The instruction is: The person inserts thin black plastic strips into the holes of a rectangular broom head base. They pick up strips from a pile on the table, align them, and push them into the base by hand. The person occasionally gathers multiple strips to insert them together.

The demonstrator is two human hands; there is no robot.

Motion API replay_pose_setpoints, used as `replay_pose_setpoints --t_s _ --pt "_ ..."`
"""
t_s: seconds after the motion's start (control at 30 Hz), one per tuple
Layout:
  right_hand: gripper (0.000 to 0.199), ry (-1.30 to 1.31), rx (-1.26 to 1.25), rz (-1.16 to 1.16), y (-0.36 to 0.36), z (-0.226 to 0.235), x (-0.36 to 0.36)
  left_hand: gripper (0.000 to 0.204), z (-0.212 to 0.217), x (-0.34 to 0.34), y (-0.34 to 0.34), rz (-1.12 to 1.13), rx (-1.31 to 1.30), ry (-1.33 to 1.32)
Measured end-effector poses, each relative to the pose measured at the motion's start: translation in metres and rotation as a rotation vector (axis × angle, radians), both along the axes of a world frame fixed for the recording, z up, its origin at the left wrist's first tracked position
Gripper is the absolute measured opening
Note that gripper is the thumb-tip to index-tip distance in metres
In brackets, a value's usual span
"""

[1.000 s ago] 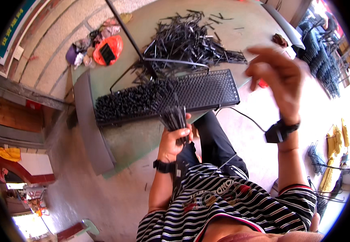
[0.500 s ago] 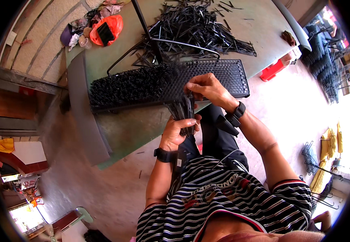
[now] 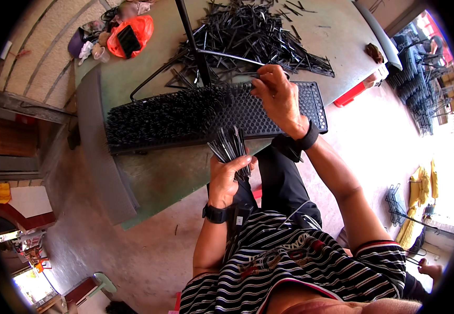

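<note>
A long black perforated plate (image 3: 242, 116) lies across the table's near edge. Dense black bristles (image 3: 156, 118) fill its left part, while the right part shows bare holes. In front of it, my left hand (image 3: 223, 175) is closed round a fanned bundle of thin black strips (image 3: 230, 146), their upper ends sticking up. Over the bare holes, near the far edge of the plate, my right hand (image 3: 282, 102) is closed with fingertips pinched; whatever is in them is too small to make out. A black metal rod frame (image 3: 200, 55) rises behind the plate.
Behind the plate a large heap of loose black strips (image 3: 248, 34) covers part of the green table (image 3: 156, 196). An orange plastic bag (image 3: 143, 39) with a black phone (image 3: 128, 41) lies at the far left. A grey sheet (image 3: 106, 162) hangs over the left edge.
My right hand has moved up and away from the bundle to the far side of the plate. My left hand stays near its place, still round the strips.
</note>
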State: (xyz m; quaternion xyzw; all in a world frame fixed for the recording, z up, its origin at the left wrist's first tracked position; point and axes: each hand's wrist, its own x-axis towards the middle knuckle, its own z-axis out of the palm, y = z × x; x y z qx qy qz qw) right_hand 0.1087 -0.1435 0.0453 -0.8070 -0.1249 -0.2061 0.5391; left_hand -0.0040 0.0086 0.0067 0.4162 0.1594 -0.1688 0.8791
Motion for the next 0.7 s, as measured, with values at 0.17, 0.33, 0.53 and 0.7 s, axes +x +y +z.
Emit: replay_pose_setpoints --t_s 0.17,0.33,0.53,0.7 --pt "0.017 -0.022 -0.054 0.059 0.002 -0.012 0.014 0.031 -0.001 0.000 0.003 0.082 -0.042 0.043" --pt "0.016 -0.022 -0.111 0.087 0.003 -0.020 0.021 0.038 -0.010 0.001 0.006 0.085 -0.061 0.070" --pt "0.014 -0.046 -0.231 0.121 0.006 -0.025 0.023 0.049 -0.015 0.002 0.007 0.061 -0.145 0.083" --pt "0.006 -0.120 -0.536 0.079 0.004 -0.024 0.029 0.050 -0.014 0.002 0.008 0.056 -0.171 0.085"
